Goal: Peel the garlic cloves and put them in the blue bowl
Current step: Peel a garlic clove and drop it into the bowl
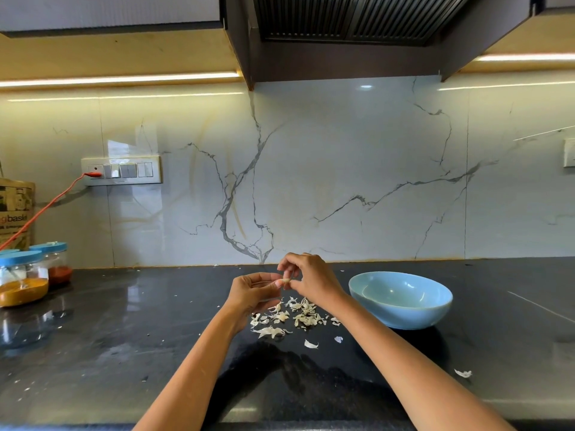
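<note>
Head view: a garlic clove point(285, 280) is pinched between left hand point(253, 290) and right hand point(311, 279), mid-peel; many skins point(287, 317) are shed below; the blue bowl point(401, 301) appears unfilled.

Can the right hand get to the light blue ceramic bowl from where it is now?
Probably yes. The right hand pinches a small garlic clove beside the light blue ceramic bowl; only bare black countertop lies between them.

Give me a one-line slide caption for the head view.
Both hands, left and right, pinch a garlic clove above scattered skins, beside the blue bowl.
</note>
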